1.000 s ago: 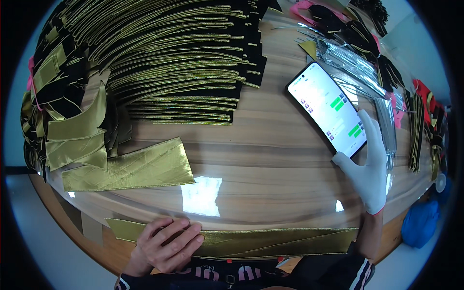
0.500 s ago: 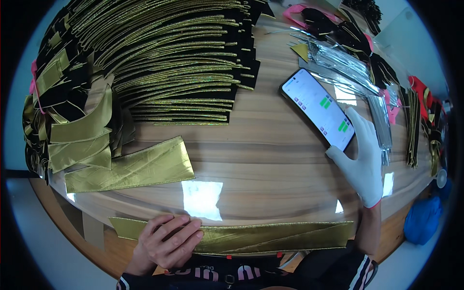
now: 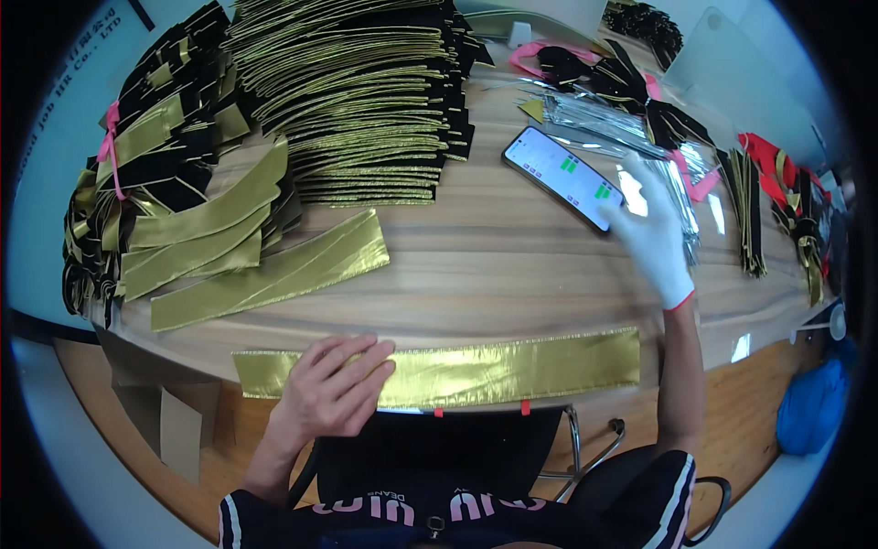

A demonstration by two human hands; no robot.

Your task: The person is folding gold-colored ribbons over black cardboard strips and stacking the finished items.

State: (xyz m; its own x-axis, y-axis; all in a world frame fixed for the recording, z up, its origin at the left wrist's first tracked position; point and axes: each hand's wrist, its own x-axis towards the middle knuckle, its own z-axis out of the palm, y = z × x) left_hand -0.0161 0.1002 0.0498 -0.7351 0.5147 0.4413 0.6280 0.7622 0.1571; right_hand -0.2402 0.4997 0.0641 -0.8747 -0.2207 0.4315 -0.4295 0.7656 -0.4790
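Left grip (image 3: 331,389), seven o'clock, lies palm-down on gold strip (image 3: 512,371), closure unclear; right grip (image 3: 657,240), two o'clock, gapes by phone (image 3: 560,176).

Left hand (image 3: 334,389) on gold strip (image 3: 512,366), blurred right hand (image 3: 654,238) perhaps touching phone (image 3: 560,176)

Two slanting rows of dark print are carried by the pale blue panel (image 3: 46,197) at upper left: one in Chinese characters, one in Latin letters. Pink and white lettering is borne by the dark shirt (image 3: 393,526). On the phone (image 3: 565,183), small writing is shown, too fine to be read.
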